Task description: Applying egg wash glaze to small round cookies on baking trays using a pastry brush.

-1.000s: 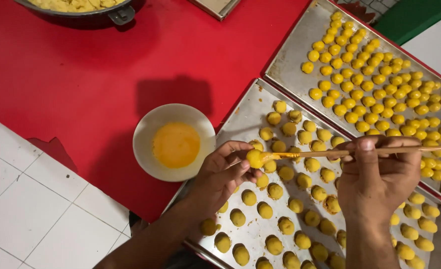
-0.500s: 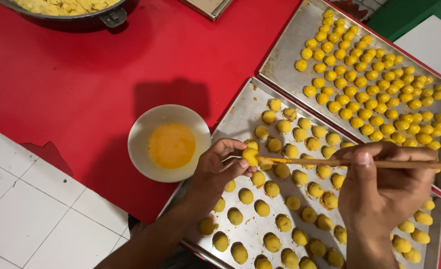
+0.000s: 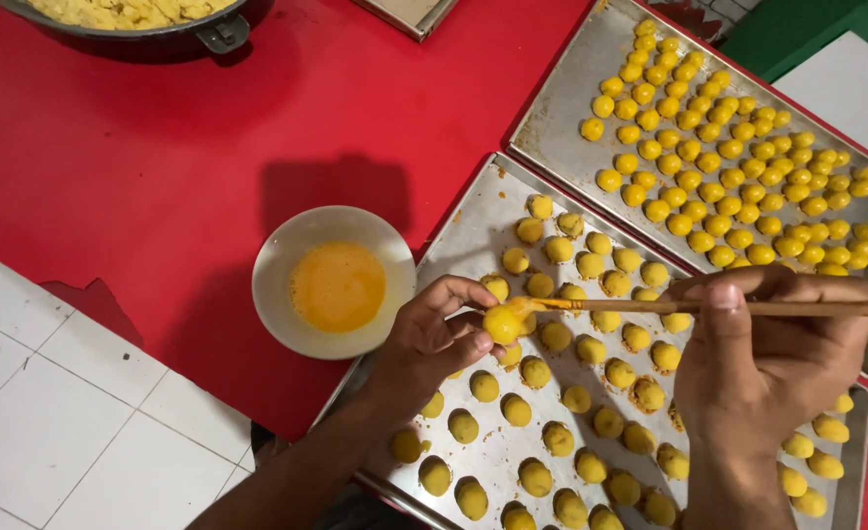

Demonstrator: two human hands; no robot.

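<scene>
Your left hand [image 3: 434, 339] pinches a glossy yellow dough ball [image 3: 503, 322]; your right hand [image 3: 767, 358] grips a thin brush [image 3: 709, 307] touching it, over the near tray [image 3: 473, 221].

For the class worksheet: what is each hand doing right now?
Left hand: closed on a dough ball.
Right hand: closed on a thin brush.
</scene>
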